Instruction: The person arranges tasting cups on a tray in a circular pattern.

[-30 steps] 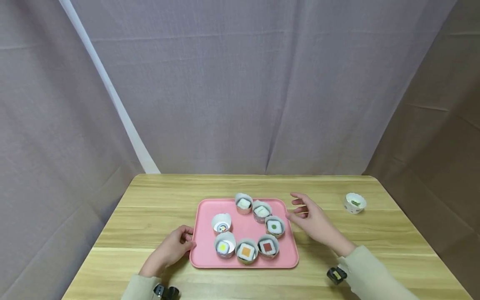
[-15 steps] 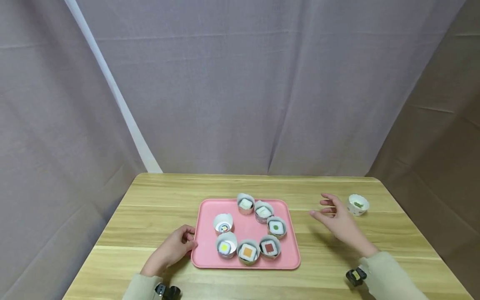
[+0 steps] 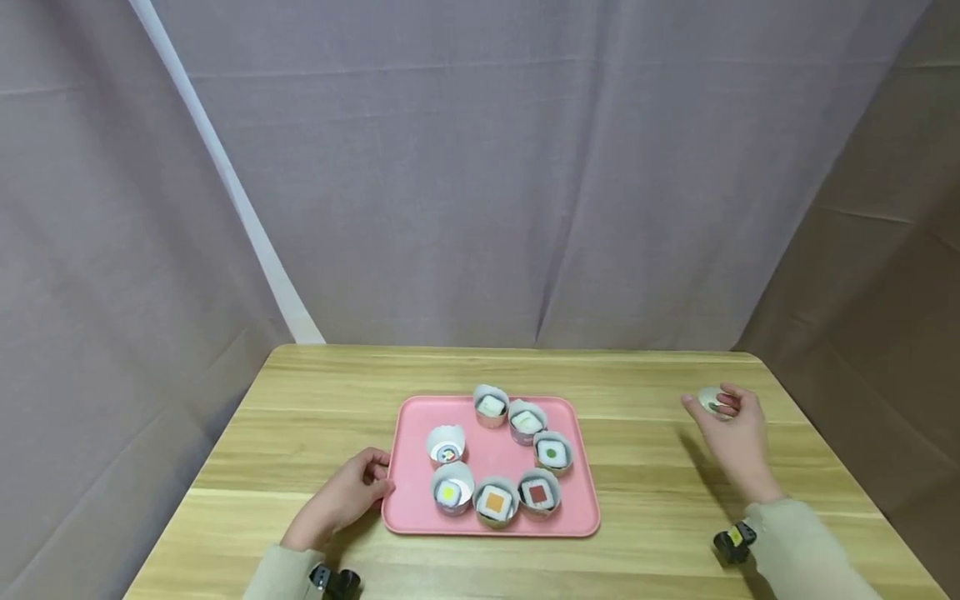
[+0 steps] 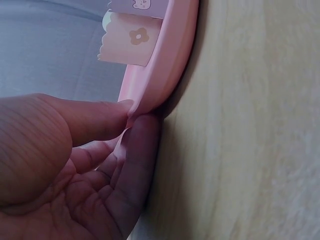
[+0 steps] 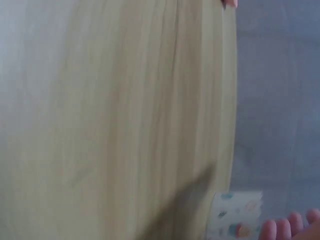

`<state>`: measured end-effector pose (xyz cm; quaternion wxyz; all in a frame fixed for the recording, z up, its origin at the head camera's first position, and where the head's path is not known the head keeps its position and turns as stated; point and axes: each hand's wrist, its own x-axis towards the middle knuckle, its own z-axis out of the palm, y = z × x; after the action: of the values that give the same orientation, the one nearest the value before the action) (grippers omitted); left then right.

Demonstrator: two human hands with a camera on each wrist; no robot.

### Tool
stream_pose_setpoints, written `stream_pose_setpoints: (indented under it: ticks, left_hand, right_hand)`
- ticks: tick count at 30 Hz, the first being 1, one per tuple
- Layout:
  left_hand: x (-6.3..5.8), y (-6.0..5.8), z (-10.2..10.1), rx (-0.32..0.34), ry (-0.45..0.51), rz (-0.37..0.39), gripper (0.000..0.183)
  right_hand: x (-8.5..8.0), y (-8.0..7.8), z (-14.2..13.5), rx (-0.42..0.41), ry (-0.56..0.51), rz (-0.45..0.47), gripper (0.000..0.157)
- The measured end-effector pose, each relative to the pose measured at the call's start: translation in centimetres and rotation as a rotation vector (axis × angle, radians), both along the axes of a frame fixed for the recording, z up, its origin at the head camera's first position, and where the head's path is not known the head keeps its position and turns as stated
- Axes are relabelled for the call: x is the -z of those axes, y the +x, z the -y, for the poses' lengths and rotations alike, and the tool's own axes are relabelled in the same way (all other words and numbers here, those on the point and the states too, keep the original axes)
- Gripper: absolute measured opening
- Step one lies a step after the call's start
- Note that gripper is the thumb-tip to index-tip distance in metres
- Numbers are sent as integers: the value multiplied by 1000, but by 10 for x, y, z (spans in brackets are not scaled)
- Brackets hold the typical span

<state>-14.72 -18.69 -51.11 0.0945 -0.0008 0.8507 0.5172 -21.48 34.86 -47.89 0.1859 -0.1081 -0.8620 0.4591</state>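
Observation:
My left hand (image 3: 343, 498) pinches the left rim of a pink tray (image 3: 411, 417). In the left wrist view the thumb lies on top of the rim and fingers are under it. Several paper cups stand on the tray in a ring, holding white sushi-like pieces with yellow (image 3: 447, 494), orange (image 3: 495, 503), red (image 3: 537, 494) or green (image 3: 552, 453) centres. My right hand (image 3: 733, 433) is at a single white paper cup (image 3: 708, 398), thumb and fingers spread apart; the hand partly hides it. In the right wrist view fingertips (image 5: 283, 229) show beside that patterned cup (image 5: 234, 215).
The wooden table (image 3: 637, 475) has rounded far corners. Grey curtains (image 3: 420, 208) hang behind it and along both sides. Bare wood lies between the tray and the single cup.
My right hand has moved right from beside the tray to the single cup, now partly covering it. The left hand keeps its hold on the tray; the view shifted slightly.

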Motion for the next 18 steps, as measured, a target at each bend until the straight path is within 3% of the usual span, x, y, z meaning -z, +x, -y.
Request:
stream_pose_setpoints:
  ticks: [4,8,15,18]
  left_hand:
    - [-1,-1,-1,1,5,-12,29]
    - [0,0,-1,5,24,-23,29]
    - [1,1,0,20,11,-34,27]
    - [1,1,0,19,6,-35,27]
  right_hand:
    - [6,-4,-14,122,-56,49,87]
    - [10,-7,-24,182,-146,122,97]
    - [6,-11,-31,184,-428,239,109]
    - [7,-13,-33,187,-477,268,113]
